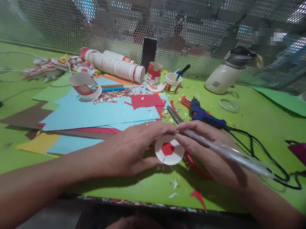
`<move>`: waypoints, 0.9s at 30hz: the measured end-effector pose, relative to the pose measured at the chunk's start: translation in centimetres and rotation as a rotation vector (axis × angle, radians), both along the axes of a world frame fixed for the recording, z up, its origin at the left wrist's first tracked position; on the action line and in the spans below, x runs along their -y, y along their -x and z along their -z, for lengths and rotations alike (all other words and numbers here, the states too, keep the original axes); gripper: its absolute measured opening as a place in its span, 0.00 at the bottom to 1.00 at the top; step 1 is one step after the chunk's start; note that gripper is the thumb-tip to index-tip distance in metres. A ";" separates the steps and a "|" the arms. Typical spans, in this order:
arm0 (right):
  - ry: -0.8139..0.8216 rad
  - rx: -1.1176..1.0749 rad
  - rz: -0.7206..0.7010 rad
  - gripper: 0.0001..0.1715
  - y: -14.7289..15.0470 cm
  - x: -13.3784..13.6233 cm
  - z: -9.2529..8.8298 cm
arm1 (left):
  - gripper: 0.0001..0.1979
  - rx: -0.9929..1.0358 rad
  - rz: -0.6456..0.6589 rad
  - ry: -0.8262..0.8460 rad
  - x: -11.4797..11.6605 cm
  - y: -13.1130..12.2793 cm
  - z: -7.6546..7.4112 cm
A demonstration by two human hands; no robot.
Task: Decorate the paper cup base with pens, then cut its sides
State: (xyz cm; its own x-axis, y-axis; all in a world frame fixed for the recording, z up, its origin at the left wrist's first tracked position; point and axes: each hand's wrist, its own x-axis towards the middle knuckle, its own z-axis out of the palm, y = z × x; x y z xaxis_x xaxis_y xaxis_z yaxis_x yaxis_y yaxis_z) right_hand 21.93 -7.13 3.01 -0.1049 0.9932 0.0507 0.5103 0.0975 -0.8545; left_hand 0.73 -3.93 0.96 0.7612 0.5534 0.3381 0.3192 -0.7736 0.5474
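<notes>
Both my hands hold a small white paper disc (169, 150) with red pieces glued on it, just above the green table (251, 117). My left hand (132, 146) pinches the disc's left and top edge. My right hand (210, 151) touches its right edge and also grips a clear pen (225, 151) that points toward the disc. Red-handled scissors (177, 117) lie partly under my right hand, blades showing behind it.
Blue, red, brown and yellow paper sheets (96, 112) lie at the left. Behind them are a row of stacked paper cups (114, 65), cut cups (85, 86), a blue glue gun (203, 114) with black cable, a tape ring (229, 105) and a white jug (226, 75). A perforated metal screen closes the back.
</notes>
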 end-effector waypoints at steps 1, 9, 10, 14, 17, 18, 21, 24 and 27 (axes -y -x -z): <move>0.026 -0.028 -0.011 0.12 0.0 0.0 0.1 | 0.28 -0.012 0.006 0.004 0.0 0.0 -0.1; 0.145 -0.495 -0.028 0.15 -0.7 -1.0 2.4 | 0.23 0.121 -0.044 0.010 -0.1 -0.5 0.4; 0.138 -0.531 -0.011 0.15 -0.6 -1.1 2.6 | 0.23 0.148 -0.068 -0.007 -0.2 -0.5 0.6; 0.131 -0.670 0.028 0.17 0.0 -1.1 3.2 | 0.22 0.164 -0.149 -0.105 -0.3 -0.8 1.0; 0.139 -0.685 0.019 0.18 0.6 -1.0 3.3 | 0.22 0.170 -0.152 -0.145 -0.1 -1.0 1.0; 0.138 -0.680 0.010 0.18 0.8 -0.9 3.2 | 0.23 0.165 -0.155 -0.139 0.0 -1.0 1.0; 0.108 -0.628 -0.008 0.18 1.2 -0.7 2.7 | 0.26 0.129 -0.143 -0.103 0.0 -0.9 1.4; 0.071 -0.574 -0.041 0.18 1.0 -0.6 2.2 | 0.33 0.133 -0.146 -0.102 -0.1 -0.6 1.8; 0.027 -0.540 -0.095 0.16 0.4 -0.8 2.4 | 0.36 0.124 -0.100 -0.087 0.0 -0.4 1.5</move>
State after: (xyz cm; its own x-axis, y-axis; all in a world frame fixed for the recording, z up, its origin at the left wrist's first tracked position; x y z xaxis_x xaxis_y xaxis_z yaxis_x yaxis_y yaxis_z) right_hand 21.53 -6.34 0.62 -0.1607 0.9823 0.0967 -0.0116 0.0961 -0.9953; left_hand 1.10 -3.97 -0.50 0.6538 0.5884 0.4758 0.3311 -0.7878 0.5195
